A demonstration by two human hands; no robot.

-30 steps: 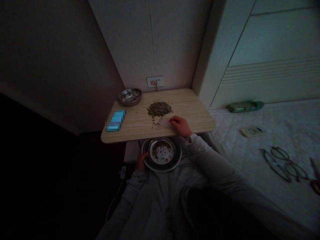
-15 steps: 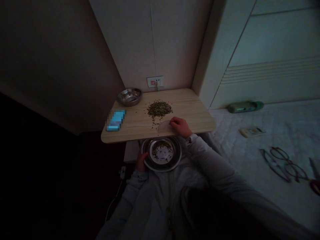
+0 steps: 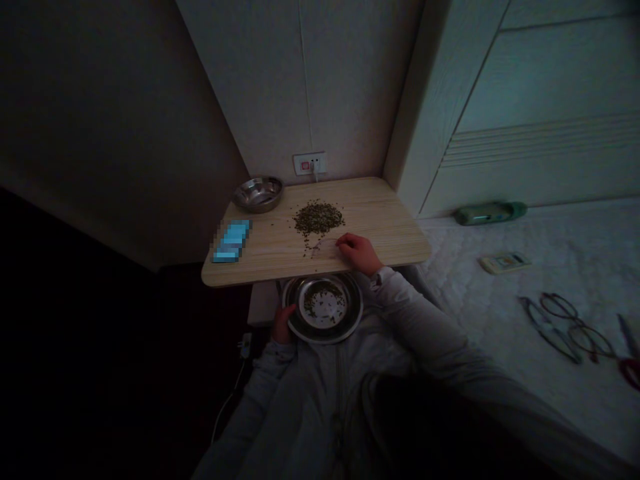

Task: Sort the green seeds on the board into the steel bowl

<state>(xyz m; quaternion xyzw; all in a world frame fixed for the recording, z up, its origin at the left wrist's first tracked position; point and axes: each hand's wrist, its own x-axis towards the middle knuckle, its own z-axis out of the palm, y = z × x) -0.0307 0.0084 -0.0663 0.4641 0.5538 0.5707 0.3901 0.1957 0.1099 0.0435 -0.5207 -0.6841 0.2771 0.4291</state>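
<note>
My right hand point(image 3: 359, 253) is closed on a thin, clear, curved piece point(image 3: 324, 249), perhaps plastic, low over the small wooden table point(image 3: 390, 233). Just beyond it lies a heap of small dark greenish seeds or grains point(image 3: 318, 218), with a few strays trailing toward me. Below the table's front edge, my left hand point(image 3: 283, 325) grips the left rim of a round metal basin point(image 3: 356, 307). Inside that basin sits a pale inner dish point(image 3: 325, 321), with more of the grains scattered over its bottom. Some of my left fingers are hidden under the rim.
A metal bowl point(image 3: 259, 195) stands at the table's back left, and a lit phone point(image 3: 232, 241) lies before it. A socket point(image 3: 310, 163) is on the wall. On the bed at right are a green bottle-like object point(image 3: 490, 213), a pale device, glasses point(image 3: 559, 307) and red-handled scissors point(image 3: 631, 372).
My right hand and the clear piece have shifted slightly left and toward the heap. My left hand and the basin stay where they were.
</note>
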